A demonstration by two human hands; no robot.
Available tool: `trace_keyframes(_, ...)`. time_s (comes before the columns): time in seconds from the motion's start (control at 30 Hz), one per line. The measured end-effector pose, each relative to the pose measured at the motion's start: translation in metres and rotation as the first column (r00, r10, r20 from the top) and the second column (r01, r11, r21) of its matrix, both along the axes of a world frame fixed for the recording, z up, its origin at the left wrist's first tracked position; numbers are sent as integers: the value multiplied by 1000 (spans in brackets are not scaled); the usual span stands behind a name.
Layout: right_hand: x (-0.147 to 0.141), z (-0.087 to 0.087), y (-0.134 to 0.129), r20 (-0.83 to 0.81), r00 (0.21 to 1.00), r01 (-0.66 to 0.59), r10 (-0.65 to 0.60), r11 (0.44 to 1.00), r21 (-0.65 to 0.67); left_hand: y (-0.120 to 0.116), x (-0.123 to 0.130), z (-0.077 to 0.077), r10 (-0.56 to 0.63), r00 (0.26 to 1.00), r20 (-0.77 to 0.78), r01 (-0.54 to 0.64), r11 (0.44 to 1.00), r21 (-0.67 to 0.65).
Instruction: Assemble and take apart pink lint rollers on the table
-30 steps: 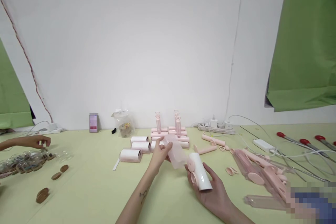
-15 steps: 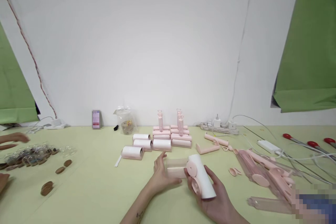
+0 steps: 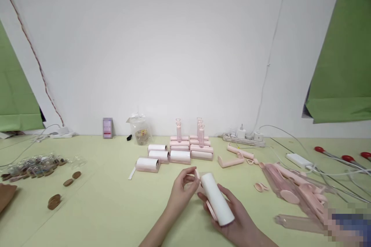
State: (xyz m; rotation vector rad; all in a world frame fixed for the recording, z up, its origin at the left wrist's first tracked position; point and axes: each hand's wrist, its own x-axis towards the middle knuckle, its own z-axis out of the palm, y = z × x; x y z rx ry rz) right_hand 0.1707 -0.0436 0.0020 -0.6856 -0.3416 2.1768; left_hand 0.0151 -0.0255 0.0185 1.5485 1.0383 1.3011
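Observation:
My right hand (image 3: 236,216) is wrapped round a white adhesive roll (image 3: 217,199), which tilts down to the right. A pale pink round cap (image 3: 211,211) is held against the roll's left side by the same fingers. My left hand (image 3: 184,187) pinches another pink round cap (image 3: 197,174) between thumb and fingers, close to the roll's upper end. Behind the hands, a clear pinkish plastic piece shows only in part. Farther back lie several white rolls in clear covers (image 3: 147,164) and pink-cased rollers (image 3: 202,150), with small clear pink tubes standing on them.
Pink handles (image 3: 232,161), caps and clear covers (image 3: 300,222) lie to the right, near white cables and red-ended rods (image 3: 348,158). Brown discs (image 3: 54,202) and a heap of clear pieces (image 3: 37,166) are at left, with part of another person's hand (image 3: 7,197). A power strip (image 3: 243,140) rests by the wall.
My left hand has left the clear cover and now pinches a pink cap. The roll has turned, showing the other cap edge-on. At left, the other person's upper hand has gone from view.

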Motion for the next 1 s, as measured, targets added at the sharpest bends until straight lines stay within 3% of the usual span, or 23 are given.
trace_keyframes(0.07, -1, -1, -3, 58, 997, -57, 56, 998, 15, 1, -5, 5, -85, 996, 23, 85, 996, -5)
trace_keyframes(0.2, -3, -4, -6, 128, 988, -88, 82, 995, 46, -6, -12, 13, -245, 965, -98, 246, 969, 1)
trace_keyframes(0.37, -3, -5, -4, 115, 993, -30, 22, 997, 68, -10, -9, 6, -262, 957, -127, 267, 963, 22)
trace_keyframes(0.6, -3, -4, -4, 110, 993, 18, -30, 994, 108, -9, 3, -6, -230, 973, 22, 231, 970, -77)
trace_keyframes(0.73, -3, -2, -6, 116, 993, 7, -22, 992, 125, -10, 4, -7, -253, 968, -9, 252, 967, -24)
trace_keyframes(0.83, -3, -1, -4, 59, 998, -31, 24, 991, 129, -8, -1, 0, -182, 983, -35, 183, 982, 52)
trace_keyframes(0.9, -2, -2, 1, -6, 999, -45, 47, 988, 149, -4, -5, 5, -50, 997, 63, 47, 997, 59)
trace_keyframes(1.0, 4, 1, 10, -16, 990, 138, -138, 957, 256, -1, -6, 10, 107, 929, 355, -90, 994, -64)
